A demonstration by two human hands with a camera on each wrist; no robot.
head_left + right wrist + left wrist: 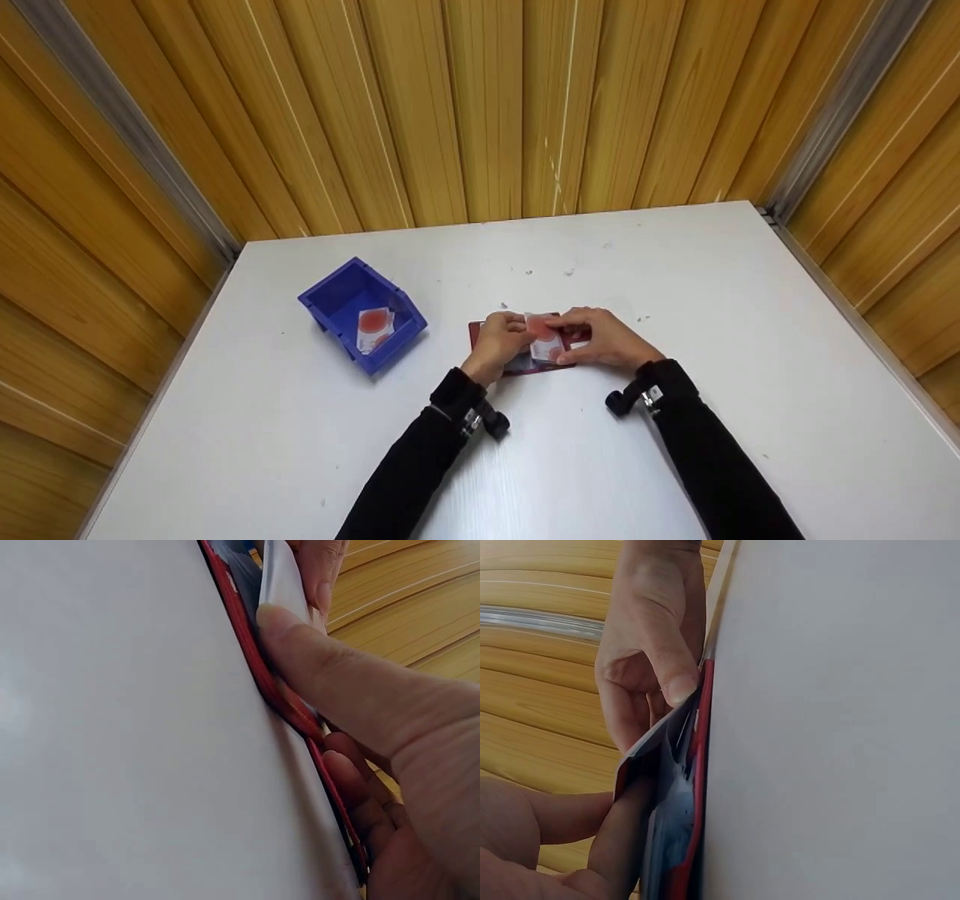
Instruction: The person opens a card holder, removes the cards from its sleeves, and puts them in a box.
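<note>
A white card with red circles (546, 346) stands tilted over a red wallet-like holder (475, 332) on the table. My left hand (496, 346) pinches the card's left edge; in the left wrist view one finger reaches in beneath it. From the other side my right hand (613, 341) grips the card, its thumb (300, 645) along the near edge. Clear plastic sleeves (676, 814) show inside the open holder, under the card. The right hand's lower fingers lie by the holder's red edge (255, 667) in the right wrist view. Much of the holder is hidden by the hands.
A blue plastic bin (337, 289) stands to the left on the white table (225, 435), with similar white and red cards (373, 328) inside. Wood-patterned walls (480, 112) enclose the table's back and sides. Small scraps (568, 273) lie beyond the hands.
</note>
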